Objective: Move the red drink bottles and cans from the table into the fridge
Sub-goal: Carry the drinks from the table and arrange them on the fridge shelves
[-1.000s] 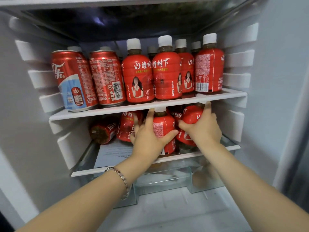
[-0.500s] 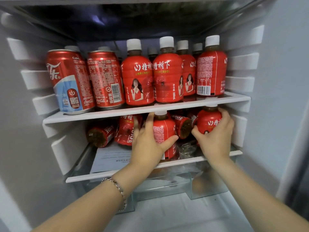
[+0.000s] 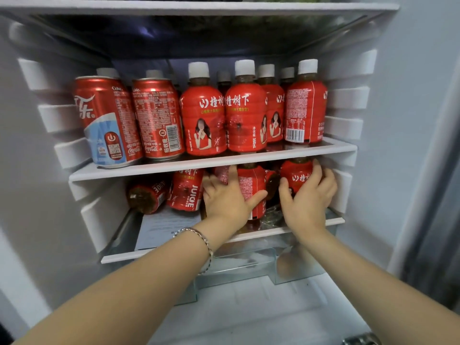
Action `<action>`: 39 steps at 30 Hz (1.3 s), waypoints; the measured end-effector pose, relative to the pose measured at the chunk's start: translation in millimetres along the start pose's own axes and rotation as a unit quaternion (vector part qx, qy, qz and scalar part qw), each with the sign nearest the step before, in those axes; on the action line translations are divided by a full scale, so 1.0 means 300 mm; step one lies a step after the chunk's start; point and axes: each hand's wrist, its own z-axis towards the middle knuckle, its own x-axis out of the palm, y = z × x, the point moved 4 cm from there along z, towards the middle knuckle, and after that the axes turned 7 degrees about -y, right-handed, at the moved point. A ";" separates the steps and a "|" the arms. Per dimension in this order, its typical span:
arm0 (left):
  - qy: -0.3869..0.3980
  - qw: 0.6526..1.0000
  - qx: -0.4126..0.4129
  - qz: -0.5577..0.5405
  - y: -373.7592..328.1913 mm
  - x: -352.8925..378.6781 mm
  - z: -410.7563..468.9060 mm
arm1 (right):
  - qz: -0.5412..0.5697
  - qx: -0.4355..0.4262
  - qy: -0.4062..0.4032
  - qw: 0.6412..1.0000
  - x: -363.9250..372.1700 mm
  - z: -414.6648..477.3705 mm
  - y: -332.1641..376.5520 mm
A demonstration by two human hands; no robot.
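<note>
Right hand (image 3: 307, 195) has pushed its red bottle (image 3: 296, 175) deeper along the lower shelf (image 3: 333, 221), fingers wrapped round it upright. Left hand (image 3: 227, 197) grips a second upright bottle (image 3: 251, 185) beside it. Cans (image 3: 156, 118) stand on the upper shelf (image 3: 211, 161).

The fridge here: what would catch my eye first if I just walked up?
A row of red bottles and two red cans fills the upper shelf. On the shelf below, the left hand and right hand each wrap around an upright red bottle, with another bottle lying on its side to their left.
</note>
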 end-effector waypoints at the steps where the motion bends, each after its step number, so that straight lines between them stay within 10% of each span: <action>1: 0.013 1.000 0.008 0.005 0.010 -0.008 -0.013 | -0.001 -0.035 -0.016 0.999 -0.019 -0.006 0.026; 6: -0.016 0.995 0.037 -0.088 0.089 -0.111 -0.098 | 0.103 -0.191 0.103 0.971 -0.057 -0.060 0.167; 10: 0.056 0.977 -0.106 -0.178 0.214 -0.204 -0.174 | 0.096 -0.236 0.327 0.910 -0.002 -0.150 0.283; 17: 0.007 0.939 -0.326 -0.113 0.432 -0.360 -0.588 | -0.007 -0.300 0.710 0.636 -0.017 -0.548 0.453; 24: -0.052 0.869 -0.492 -0.006 0.487 -0.552 -1.216 | 0.014 -0.512 0.725 0.460 -0.343 -1.017 0.607; 39: -0.269 0.541 -0.785 0.139 -0.288 -0.959 -3.087 | 0.271 -0.729 0.619 0.113 -1.989 -1.852 0.612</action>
